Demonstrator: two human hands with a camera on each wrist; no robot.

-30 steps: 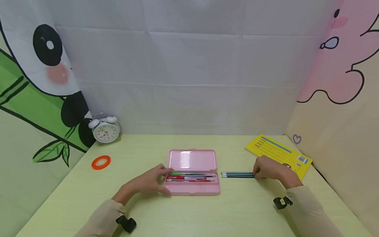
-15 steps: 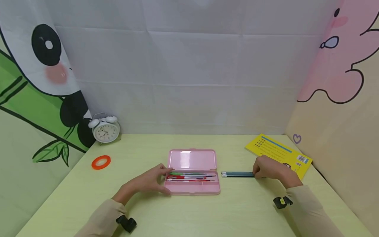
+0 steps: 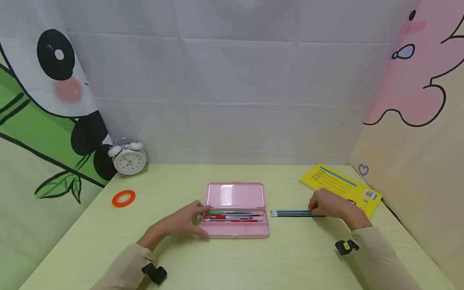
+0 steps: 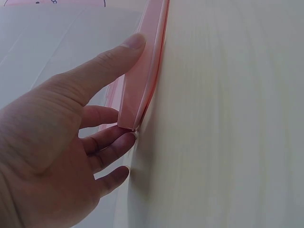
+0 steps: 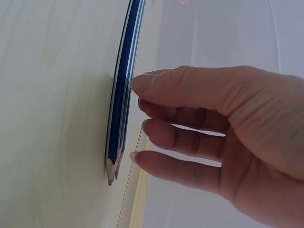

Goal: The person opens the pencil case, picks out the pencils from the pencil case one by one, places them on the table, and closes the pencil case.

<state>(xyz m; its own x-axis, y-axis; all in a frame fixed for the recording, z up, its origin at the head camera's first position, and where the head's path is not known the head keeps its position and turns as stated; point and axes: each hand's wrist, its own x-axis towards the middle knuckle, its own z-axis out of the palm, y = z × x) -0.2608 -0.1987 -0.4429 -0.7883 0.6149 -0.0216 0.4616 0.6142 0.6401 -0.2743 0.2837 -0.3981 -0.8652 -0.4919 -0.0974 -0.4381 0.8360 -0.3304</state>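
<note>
- Change, last half-second: right hand [image 3: 331,204] is shifting very slightly leftward, more of the pencil bundle [image 5: 122,71] showing past its fingers; the left hand [image 3: 183,221] and pink pencil case [image 3: 232,231] are staying put.
- Meaning, by judgement: fingers probably adjusting at the pencils, no transfer under way.
- Pencil bundle: dark, striped, white-ended; lying on the pale table [image 3: 232,266], eraser ends pointing at the case's right wall — just beside it, not inside.
- Right grip: thumb tip meeting or almost meeting the pencils, other fingers curving loosely alongside; whether it is pinching them, cannot tell.
- Left grip: thumb and fingers clasping the case's left end, thumb pressing its near wall.
- Pink pencil case: lid lying back; red and green pens [image 3: 217,217] occupying the rear compartment, the front one showing its pink floor.
- Edges: yellow book [image 3: 326,177] lying behind the right hand, reaching the table's right edge — narrowing room there; orange ring [image 3: 115,200] and white twin-bell alarm clock [image 3: 130,162] sitting well apart, left.
- Room: tabletop running forward between both forearms; only a narrow gap separating pencils and case.
</note>
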